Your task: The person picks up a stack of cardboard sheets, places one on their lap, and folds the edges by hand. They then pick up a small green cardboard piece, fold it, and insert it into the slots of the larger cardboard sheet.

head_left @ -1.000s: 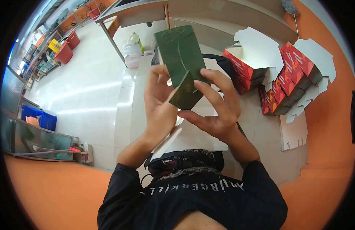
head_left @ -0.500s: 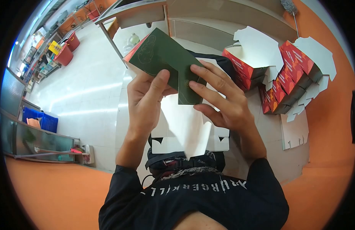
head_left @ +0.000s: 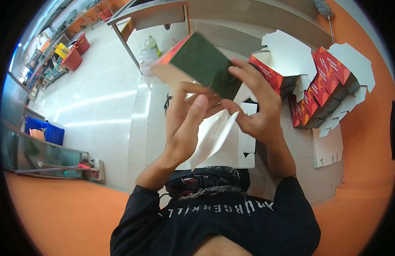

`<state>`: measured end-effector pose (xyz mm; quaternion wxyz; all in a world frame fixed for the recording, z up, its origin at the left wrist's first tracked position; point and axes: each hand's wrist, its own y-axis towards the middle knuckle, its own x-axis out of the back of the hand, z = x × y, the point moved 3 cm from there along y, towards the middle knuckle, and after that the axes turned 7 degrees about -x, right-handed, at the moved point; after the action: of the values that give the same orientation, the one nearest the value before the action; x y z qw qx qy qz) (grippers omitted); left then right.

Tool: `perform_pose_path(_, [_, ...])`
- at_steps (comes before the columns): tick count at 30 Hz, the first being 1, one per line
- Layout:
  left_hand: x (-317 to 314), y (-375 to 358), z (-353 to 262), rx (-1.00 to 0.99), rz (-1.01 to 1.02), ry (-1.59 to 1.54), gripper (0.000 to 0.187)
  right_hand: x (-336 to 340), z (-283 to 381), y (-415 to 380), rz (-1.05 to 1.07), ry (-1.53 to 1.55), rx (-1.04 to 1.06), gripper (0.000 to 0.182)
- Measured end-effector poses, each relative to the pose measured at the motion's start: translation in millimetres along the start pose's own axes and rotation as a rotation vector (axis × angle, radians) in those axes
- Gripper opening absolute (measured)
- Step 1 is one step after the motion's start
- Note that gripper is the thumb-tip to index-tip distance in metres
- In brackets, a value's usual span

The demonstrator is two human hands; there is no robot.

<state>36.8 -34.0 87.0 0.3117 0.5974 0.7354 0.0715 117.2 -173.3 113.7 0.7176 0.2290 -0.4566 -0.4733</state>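
A partly folded cardboard box (head_left: 201,64) with a dark green panel and a red side is held tilted in front of me, its long white flap hanging down toward my lap. My left hand (head_left: 184,128) is under the lower edge of the box, fingers curled and thumb up against it; part of those fingers is hidden. From the right, my right hand (head_left: 261,104) grips the box's green end between fingers and thumb. Flat white cardboard blanks (head_left: 242,149) with black-edged notches lie across my lap beneath both hands.
Red boxes (head_left: 330,79) with white lids up are stacked on the floor to the right, beside a flat white sheet (head_left: 327,149). A metal-legged table (head_left: 148,21) stands ahead. Bottles (head_left: 150,45) sit near its leg. Blue crates (head_left: 46,132) are at left.
The box has turned and shifted slightly right. My left hand has moved right and down, from the green panel to below its edge. The small green flap has been folded out of sight.
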Motion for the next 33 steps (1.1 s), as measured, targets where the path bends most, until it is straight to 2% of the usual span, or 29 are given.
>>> perform_pose_path(1, [-4, 0, -4, -0.055, 0.066, 0.021, 0.027, 2, -7, 1, -0.05, 0.039, -0.016, 0.047])
perform_pose_path(3, [7, 12, -24, -0.269, 0.397, 0.639, 0.022, 20, -24, 4, -0.117, 0.0, -0.074, 0.045])
perform_pose_path(4, [9, 14, -26, -0.453, 0.387, 0.848, 0.019, 30, -38, 6, -0.168, 0.199, -0.184, 0.041])
perform_pose_path(5, [15, 16, -32, -0.624, 0.439, 1.26, 0.027, 40, -46, 11, -0.2, 0.362, -0.243, 0.034])
perform_pose_path(8, [27, 26, -45, -0.687, 0.62, 1.653, 0.033, 71, -91, 11, -0.2, 0.624, -0.605, 0.025])
perform_pose_path(10, [46, 34, -39, -0.631, 0.73, 1.733, 0.032, 71, -125, 10, -0.236, 0.707, -0.732, 0.022])
perform_pose_path(13, [55, 42, -32, -0.725, 0.912, 1.652, 0.022, 52, -162, -1, -0.314, 0.778, -0.713, 0.021])
perform_pose_path(14, [50, 43, -34, -0.752, 0.898, 1.605, 0.015, 42, -173, -6, -0.346, 0.789, -0.692, 0.02])
perform_pose_path(17, [53, 52, -32, -0.634, 0.756, 1.402, 0.014, 26, -192, -23, -0.466, 0.72, -0.6, 0.019])
perform_pose_path(20, [57, 56, -32, -0.554, 0.696, 1.31, 0.013, 32, -139, -32, -0.584, 0.356, -0.458, 0.019])
perform_pose_path(21, [57, 55, -32, -0.537, 0.652, 1.273, 0.013, 29, -104, -31, -0.58, 0.153, -0.398, 0.017])
perform_pose_path(23, [55, 57, -32, -0.507, 0.578, 1.197, 0.013, 16, -71, -39, -0.417, 0.177, -0.29, 0.021])
perform_pose_path(25, [55, 55, -32, -0.477, 0.581, 1.176, 0.014, -2, -39, -23, -0.192, -0.034, 0.075, 0.028])
perform_pose_path(28, [54, 51, -38, -0.428, 0.555, 1.118, 0.015, -21, -23, -3, -0.123, 0.064, 0.045, 0.035])
perform_pose_path(30, [55, 50, -41, -0.387, 0.521, 1.086, 0.016, -21, -21, 2, -0.037, 0.128, -0.066, 0.036])
perform_pose_path(33, [53, 45, -38, -0.354, 0.467, 1.056, 0.018, -20, -23, -2, -0.155, 0.118, -0.178, 0.037])
